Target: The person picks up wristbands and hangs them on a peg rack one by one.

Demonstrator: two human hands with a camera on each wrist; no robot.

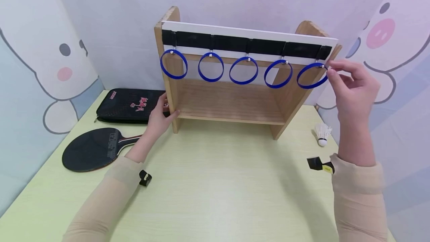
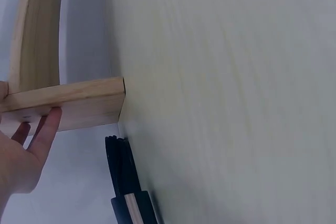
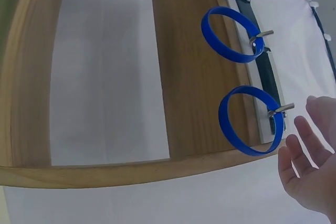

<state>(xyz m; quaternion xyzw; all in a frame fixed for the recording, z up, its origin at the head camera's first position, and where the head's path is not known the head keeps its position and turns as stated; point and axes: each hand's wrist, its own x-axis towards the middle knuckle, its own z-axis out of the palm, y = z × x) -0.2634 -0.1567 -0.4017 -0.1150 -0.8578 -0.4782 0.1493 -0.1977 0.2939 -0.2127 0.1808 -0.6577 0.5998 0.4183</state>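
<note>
A small wooden rack [image 1: 228, 100] stands on the table. Across its top front runs a white board [image 1: 248, 29] with a black strip [image 1: 231, 44]. Metal hooks on the board carry several blue rings [image 1: 243, 82] in a row. My left hand [image 1: 159, 117] grips the rack's left side panel [image 2: 89, 98], thumb on one face and fingers on the other. Up at the board's right end is my right hand [image 1: 357, 89], beside the rightmost ring [image 3: 226, 121]. The right wrist view shows its loosely bent fingers just off that ring and its hook [image 3: 283, 108], holding nothing.
A black table tennis bat [image 1: 90, 150] lies left of the rack, its handle end behind my left forearm. Behind it rests a black zipped case [image 1: 124, 104], close to the left hand. A white shuttlecock [image 1: 322, 133] lies on the right. Walls stand close behind and at both sides.
</note>
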